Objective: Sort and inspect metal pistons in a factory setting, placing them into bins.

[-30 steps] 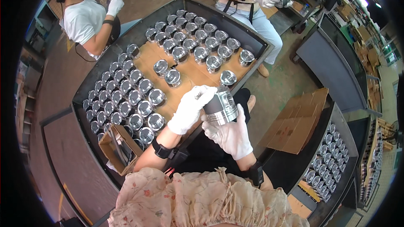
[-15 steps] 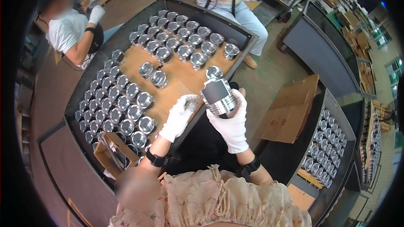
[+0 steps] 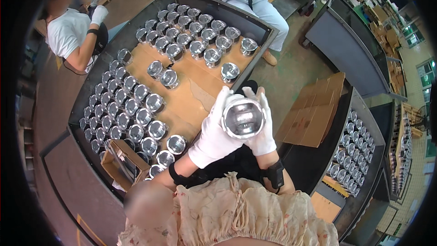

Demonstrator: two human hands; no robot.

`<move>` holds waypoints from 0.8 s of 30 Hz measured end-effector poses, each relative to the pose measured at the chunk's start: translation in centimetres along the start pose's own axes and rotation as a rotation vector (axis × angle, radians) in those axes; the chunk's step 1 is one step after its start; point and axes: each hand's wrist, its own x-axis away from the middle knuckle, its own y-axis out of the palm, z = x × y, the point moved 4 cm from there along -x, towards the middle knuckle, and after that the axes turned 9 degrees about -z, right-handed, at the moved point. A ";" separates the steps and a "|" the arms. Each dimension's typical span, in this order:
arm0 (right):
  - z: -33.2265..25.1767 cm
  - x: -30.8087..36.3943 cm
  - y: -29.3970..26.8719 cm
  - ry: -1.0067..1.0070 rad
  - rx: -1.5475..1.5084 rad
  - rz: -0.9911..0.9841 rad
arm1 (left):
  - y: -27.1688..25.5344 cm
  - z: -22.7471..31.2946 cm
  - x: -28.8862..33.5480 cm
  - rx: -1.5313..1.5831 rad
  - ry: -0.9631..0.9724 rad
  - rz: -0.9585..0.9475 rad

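Observation:
A shiny metal piston (image 3: 244,118) is held up in front of my body, its hollow open end turned toward me. My left hand (image 3: 218,130), in a white glove, wraps its left side. On the right side my gloved right hand (image 3: 265,132) grips it too, fingers closed around the far edge. Just beyond my hands, a single piston (image 3: 230,71) stands near the right edge of the cardboard-lined bin (image 3: 191,92). Two more pistons (image 3: 169,78) stand near the bin's middle.
Many pistons (image 3: 132,106) stand in rows at the bin's left and far sides. A small cardboard box (image 3: 119,164) sits at its near left corner. To the right are a cardboard sheet (image 3: 314,111) and another bin of pistons (image 3: 353,155). Two gloved co-workers (image 3: 73,36) are beyond.
My left hand has moved right and up onto the piston. The piston has turned from showing its side to showing its hollow end. The far co-worker's hands have risen.

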 end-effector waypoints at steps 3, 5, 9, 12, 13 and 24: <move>-1.4 0.9 1.6 -0.090 0.252 -0.010 | 0.1 -0.4 0.5 0.110 0.025 -0.001; -1.6 1.2 2.1 -0.105 0.309 -0.032 | 0.1 -0.8 0.7 0.101 0.034 0.001; -0.9 0.4 0.9 -0.027 0.175 0.008 | -0.2 0.5 -0.1 -0.083 0.066 0.054; 2.1 -1.3 -2.3 0.170 -0.469 -0.281 | -0.2 1.5 -0.7 -0.160 -0.016 0.018; 2.3 -1.6 -2.6 0.148 -0.446 -0.314 | -0.2 2.0 -1.0 -0.252 -0.001 -0.022; 3.3 -2.2 -1.0 0.055 0.250 -0.082 | -3.1 -3.5 1.8 -0.035 -0.316 0.169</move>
